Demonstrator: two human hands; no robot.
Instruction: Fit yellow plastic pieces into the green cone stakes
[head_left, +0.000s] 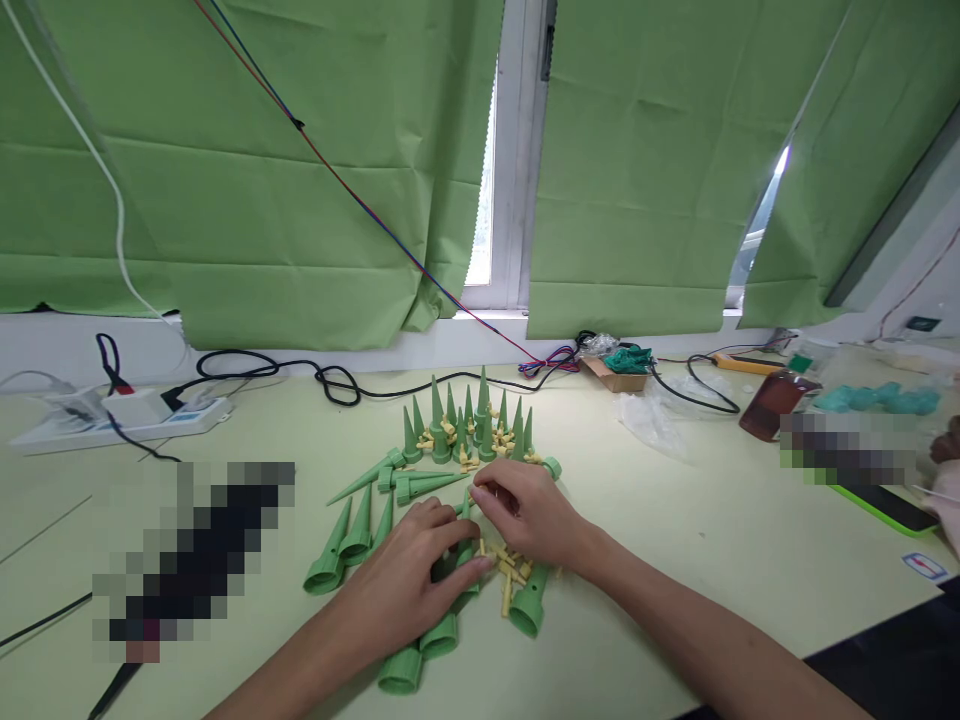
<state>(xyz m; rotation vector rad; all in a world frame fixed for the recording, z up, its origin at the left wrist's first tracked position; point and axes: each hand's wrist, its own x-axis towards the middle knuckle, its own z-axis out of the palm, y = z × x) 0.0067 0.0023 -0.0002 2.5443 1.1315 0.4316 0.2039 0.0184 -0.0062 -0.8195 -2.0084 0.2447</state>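
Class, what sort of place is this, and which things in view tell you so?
Probably a small workroom, though it could be an office corner: green plastic spikes and small yellow fittings are grouped on a table, with a white power strip near the wall.

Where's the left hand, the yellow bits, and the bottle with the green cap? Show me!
Left hand (pixel 417 562): head view, on the back of the hand.
Yellow bits (pixel 506 597): head view, on one long piece.
Bottle (pixel 775 405): head view, on its dark reddish body.
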